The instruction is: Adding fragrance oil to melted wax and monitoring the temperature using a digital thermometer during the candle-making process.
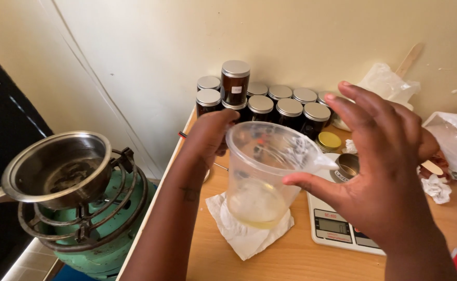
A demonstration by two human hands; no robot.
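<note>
- While the left hand (210, 136) grips the far left side of a clear plastic measuring cup (265, 174), its fingers are wrapped round the rim and wall, so it is closed on the cup.
- That cup is held just above a folded white paper towel (241, 234) lying on the wooden surface (280, 260); whether its base touches the towel cannot be told.
- At the bottom of the cup sits a small pool of pale yellowish liquid, and a spout on its rim points right.
- Just right of the cup, the right hand (384, 171) is spread, fingers apart and slightly curled; the thumb tip lies against or just beside the cup's right wall, and the hand holds nothing.
- Behind and below the right hand, a white kitchen scale (337, 229) with a grey display lies on the surface, with a small round tin (348, 165) on it.
- Against the far wall stand dark jars with silver lids (275, 106), in rows, one jar stacked on top of the others.
- Near the jars lies a yellow lid (329, 140).
- Further right are a clear plastic bag (389, 83), a wooden stick (409, 58) leaning on the wall, and crumpled white paper (437, 187).
- Left of the surface, lower down, a steel saucepan (57, 169) rests on the ring of a green gas burner (98, 229), well apart from the cup.
</note>
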